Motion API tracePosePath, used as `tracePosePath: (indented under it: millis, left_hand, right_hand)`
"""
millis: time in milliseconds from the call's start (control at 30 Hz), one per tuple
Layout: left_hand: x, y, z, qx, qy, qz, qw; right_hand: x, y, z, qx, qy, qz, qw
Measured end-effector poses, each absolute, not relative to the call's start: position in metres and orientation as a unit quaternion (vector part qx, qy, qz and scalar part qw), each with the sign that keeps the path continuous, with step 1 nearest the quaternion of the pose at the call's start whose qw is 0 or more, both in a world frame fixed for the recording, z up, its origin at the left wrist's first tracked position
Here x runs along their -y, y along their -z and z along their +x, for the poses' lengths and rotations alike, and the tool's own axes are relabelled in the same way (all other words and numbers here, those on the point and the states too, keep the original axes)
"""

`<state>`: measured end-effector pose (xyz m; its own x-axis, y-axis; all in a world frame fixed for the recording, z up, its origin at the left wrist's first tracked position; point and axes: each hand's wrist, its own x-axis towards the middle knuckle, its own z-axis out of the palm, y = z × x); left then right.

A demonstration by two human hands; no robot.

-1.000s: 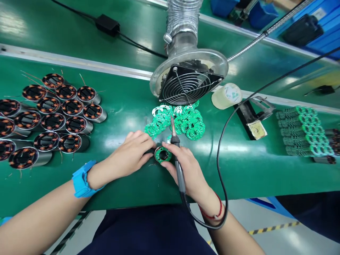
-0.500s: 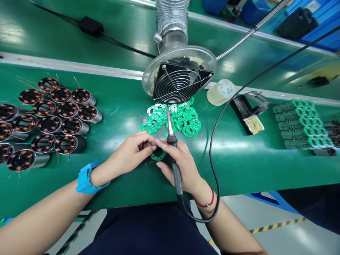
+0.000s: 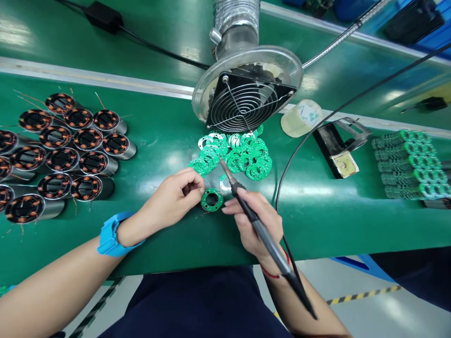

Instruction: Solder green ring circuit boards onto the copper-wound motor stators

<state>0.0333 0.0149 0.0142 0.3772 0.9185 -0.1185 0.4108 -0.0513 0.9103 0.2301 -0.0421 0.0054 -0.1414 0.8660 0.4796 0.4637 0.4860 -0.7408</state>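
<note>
1. Head view: the left hand [image 3: 174, 199] is resting with thumb and forefinger closed together at the ten o'clock edge of the green ring board [image 3: 220, 201]; whether they are gripping it or only touching, I cannot tell.
2. The right hand [image 3: 259, 220] is grasping the soldering iron [image 3: 262, 231] at four o'clock from the board, the metal tip pointing to eleven.
3. The board is lying face-up between both hands, hiding what is underneath. It is looking light, stiff, rather slick and brittle if bent; its outer rim is offering the safest hold.
4. Farther out, loose boards [image 3: 259, 170] are lying toward one o'clock, the fan [image 3: 243, 110] hanging beyond; wound cylinders [image 3: 86, 140] are standing at ten.
</note>
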Motion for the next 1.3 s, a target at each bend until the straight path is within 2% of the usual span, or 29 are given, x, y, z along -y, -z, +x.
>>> tracePosePath:
  millis: [200,467,933,1033,1200,1300]
  left_hand:
    - [-0.015,-0.013,0.033,-0.501,-0.255,0.694,0.449]
    - [-0.014,-0.011,0.033,-0.481,-0.266,0.739,0.390]
    - [-0.013,-0.010,0.033,-0.473,-0.270,0.754,0.367]
    - [-0.013,-0.010,0.033,-0.471,-0.269,0.757,0.364]
    - [-0.014,-0.011,0.034,-0.460,-0.276,0.767,0.353]
    - [-0.013,-0.011,0.032,-0.457,-0.273,0.770,0.352]
  right_hand:
    - [0.048,-0.004,0.235,0.677,-0.218,-0.437,0.551]
    - [0.048,-0.010,0.233,0.692,-0.218,-0.431,0.537]
    - [0.049,-0.002,0.235,0.686,-0.213,-0.427,0.549]
    - [0.045,-0.003,0.232,0.694,-0.227,-0.460,0.504]
    - [0.036,-0.008,0.222,0.781,-0.240,-0.468,0.336]
    - [0.033,-0.005,0.219,0.805,-0.250,-0.448,0.298]
